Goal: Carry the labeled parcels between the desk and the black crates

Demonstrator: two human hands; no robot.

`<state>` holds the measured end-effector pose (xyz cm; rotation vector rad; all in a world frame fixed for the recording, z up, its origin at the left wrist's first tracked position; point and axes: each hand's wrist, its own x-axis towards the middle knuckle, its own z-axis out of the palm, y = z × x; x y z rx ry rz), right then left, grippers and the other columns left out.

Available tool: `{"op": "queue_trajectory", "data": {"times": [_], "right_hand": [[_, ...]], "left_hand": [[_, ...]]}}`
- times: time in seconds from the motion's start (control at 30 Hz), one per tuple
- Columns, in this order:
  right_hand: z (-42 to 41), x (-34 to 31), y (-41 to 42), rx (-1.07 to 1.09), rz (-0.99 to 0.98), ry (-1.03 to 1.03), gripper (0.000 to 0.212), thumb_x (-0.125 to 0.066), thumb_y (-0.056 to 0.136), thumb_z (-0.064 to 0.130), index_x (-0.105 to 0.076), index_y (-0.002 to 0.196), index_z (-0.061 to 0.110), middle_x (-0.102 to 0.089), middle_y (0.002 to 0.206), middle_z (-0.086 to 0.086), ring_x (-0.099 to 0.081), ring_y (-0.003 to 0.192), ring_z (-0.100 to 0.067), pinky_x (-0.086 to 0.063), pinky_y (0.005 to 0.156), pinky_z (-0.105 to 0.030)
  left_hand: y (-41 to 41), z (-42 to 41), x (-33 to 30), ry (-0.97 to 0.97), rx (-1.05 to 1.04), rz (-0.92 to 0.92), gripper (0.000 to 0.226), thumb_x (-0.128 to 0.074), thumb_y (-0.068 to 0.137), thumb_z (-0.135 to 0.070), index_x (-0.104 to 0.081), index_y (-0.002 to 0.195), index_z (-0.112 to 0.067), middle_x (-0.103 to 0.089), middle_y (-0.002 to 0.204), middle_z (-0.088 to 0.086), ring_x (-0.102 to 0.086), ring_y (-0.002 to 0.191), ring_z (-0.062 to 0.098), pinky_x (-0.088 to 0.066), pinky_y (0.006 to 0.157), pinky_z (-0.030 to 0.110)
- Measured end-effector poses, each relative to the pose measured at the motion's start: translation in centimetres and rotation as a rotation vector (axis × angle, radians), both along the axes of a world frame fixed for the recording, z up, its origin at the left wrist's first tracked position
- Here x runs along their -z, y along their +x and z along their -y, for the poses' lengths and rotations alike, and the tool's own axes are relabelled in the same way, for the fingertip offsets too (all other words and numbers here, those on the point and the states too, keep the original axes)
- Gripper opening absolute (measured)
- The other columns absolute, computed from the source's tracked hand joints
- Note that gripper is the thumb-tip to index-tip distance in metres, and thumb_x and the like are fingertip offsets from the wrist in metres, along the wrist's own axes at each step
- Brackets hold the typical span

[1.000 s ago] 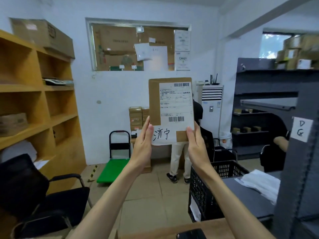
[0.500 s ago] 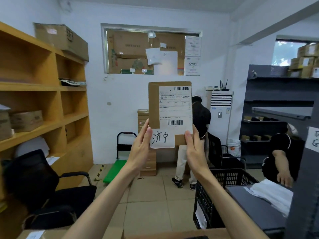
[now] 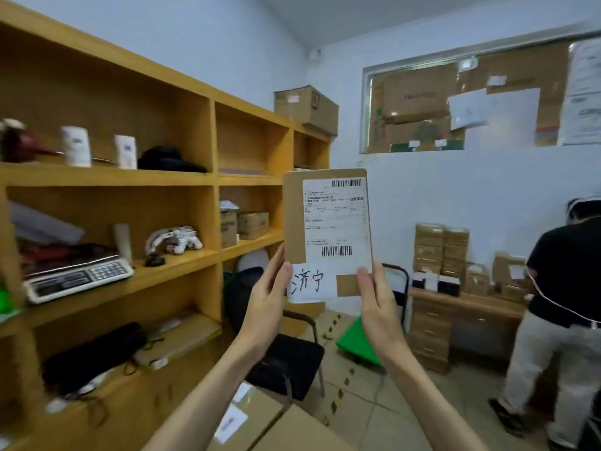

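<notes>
A flat brown parcel [image 3: 294, 222] with a white shipping label and a handwritten white slip at its bottom is held upright in front of me at chest height. My left hand [image 3: 266, 297] grips its lower left edge, thumb on the slip. My right hand [image 3: 377, 307] grips the lower right corner, thumb on the front. No black crate is in view. Cardboard boxes [image 3: 270, 428] with small labels lie below my arms at the bottom edge.
Wooden shelving [image 3: 182, 177] fills the left, holding a scale [image 3: 78, 278], small boxes and bags. A black chair [image 3: 289, 359] and a green trolley [image 3: 357, 343] stand ahead on the floor. A person [image 3: 562, 307] stands at the right by a wooden desk [image 3: 455, 320] stacked with parcels.
My view has swung left: the black crate and grey shelving have left the frame and the wooden shelves now fill the left. Both hands keep the same hold on the parcel.
</notes>
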<state>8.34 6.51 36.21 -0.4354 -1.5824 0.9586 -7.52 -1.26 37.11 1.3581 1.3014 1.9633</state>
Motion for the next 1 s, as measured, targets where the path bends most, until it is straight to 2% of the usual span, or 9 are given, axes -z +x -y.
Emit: {"op": "queue_trajectory", "data": {"times": [0.1, 0.27, 0.33, 0.4, 0.5, 0.73, 0.87, 0.93, 1.0], "right_hand": [[1.8, 1.0, -5.6, -0.177, 0.03, 0.018, 0.048, -0.038, 0.105, 0.041, -0.033, 0.152, 0.037, -0.053, 0.141, 0.022, -0.046, 0.132, 0.004, -0.041, 0.107, -0.021], [7.7, 2.3, -13.8, -0.492, 0.018, 0.004, 0.043, -0.038, 0.106, 0.035, -0.033, 0.147, 0.045, -0.053, 0.138, 0.025, -0.047, 0.128, 0.008, -0.045, 0.1, -0.015], [10.8, 2.8, -16.6, -0.614, 0.029, -0.016, 0.046, -0.038, 0.106, 0.034, -0.032, 0.151, 0.038, -0.053, 0.14, 0.022, -0.048, 0.128, 0.008, -0.046, 0.1, -0.016], [14.5, 2.7, -19.1, -0.743, 0.037, -0.025, 0.045, -0.038, 0.107, 0.035, -0.031, 0.152, 0.039, -0.052, 0.139, 0.026, -0.047, 0.123, 0.015, -0.047, 0.095, -0.012], [20.8, 2.5, -22.2, -0.895, 0.045, -0.004, 0.044, -0.038, 0.107, 0.036, -0.032, 0.15, 0.041, -0.052, 0.14, 0.025, -0.046, 0.126, 0.013, -0.044, 0.104, -0.017], [39.5, 0.3, -25.8, -1.181, -0.001, 0.008, 0.041, -0.041, 0.106, 0.034, -0.034, 0.147, 0.038, -0.052, 0.129, 0.035, -0.046, 0.117, 0.024, -0.041, 0.095, -0.005], [50.8, -0.8, -26.1, -1.356, -0.03, 0.02, 0.052, -0.042, 0.104, 0.04, -0.032, 0.154, 0.034, -0.048, 0.148, 0.018, -0.042, 0.133, 0.009, -0.04, 0.111, -0.023], [56.3, -1.0, -26.3, -1.458, -0.032, 0.025, 0.051, -0.042, 0.105, 0.038, -0.032, 0.154, 0.033, -0.048, 0.148, 0.016, -0.044, 0.13, 0.012, -0.044, 0.105, -0.017], [62.0, -0.8, -25.9, -1.547, -0.017, 0.038, 0.052, -0.043, 0.104, 0.047, -0.034, 0.153, 0.034, -0.048, 0.148, 0.015, -0.045, 0.134, 0.004, -0.044, 0.109, -0.028]], "left_hand": [[-3.6, 4.6, 0.7, -0.01, -0.193, 0.025, 0.033, -0.049, 0.104, -0.037, -0.038, 0.133, -0.05, -0.063, 0.12, -0.028, -0.063, 0.098, -0.019, -0.052, 0.079, 0.01], [-8.0, 14.4, 1.7, -0.032, -0.496, 0.021, 0.048, -0.051, 0.099, -0.045, -0.04, 0.146, -0.044, -0.062, 0.136, -0.017, -0.061, 0.119, -0.005, -0.053, 0.099, 0.024], [-9.1, 18.6, 1.9, -0.043, -0.606, 0.017, 0.043, -0.049, 0.103, -0.037, -0.041, 0.146, -0.04, -0.064, 0.128, -0.021, -0.063, 0.11, -0.012, -0.053, 0.088, 0.015], [-10.0, 23.1, 2.2, -0.066, -0.732, 0.007, 0.045, -0.046, 0.105, -0.035, -0.041, 0.15, -0.034, -0.062, 0.133, -0.016, -0.061, 0.11, -0.015, -0.05, 0.081, 0.007], [-10.7, 30.5, 2.1, -0.06, -0.907, -0.034, 0.052, -0.045, 0.104, -0.04, -0.039, 0.154, -0.029, -0.058, 0.145, -0.01, -0.056, 0.123, -0.008, -0.047, 0.093, 0.008], [-7.9, 48.9, 0.1, 0.037, -1.235, -0.096, 0.047, -0.043, 0.106, -0.035, -0.044, 0.151, -0.025, -0.066, 0.129, -0.018, -0.063, 0.115, -0.005, -0.052, 0.092, 0.014], [-5.4, 59.3, -1.0, 0.072, -1.428, -0.17, 0.035, -0.041, 0.107, -0.033, -0.046, 0.141, -0.04, -0.064, 0.119, -0.038, -0.057, 0.114, -0.016, -0.047, 0.096, 0.009], [-4.0, 64.5, -1.0, 0.058, -1.523, -0.21, 0.041, -0.042, 0.106, -0.035, -0.043, 0.148, -0.035, -0.063, 0.125, -0.035, -0.059, 0.113, -0.015, -0.047, 0.096, 0.009], [-2.3, 69.7, -0.7, 0.063, -1.616, -0.213, 0.045, -0.044, 0.105, -0.037, -0.042, 0.149, -0.033, -0.062, 0.134, -0.026, -0.059, 0.116, -0.012, -0.048, 0.097, 0.01]]}}
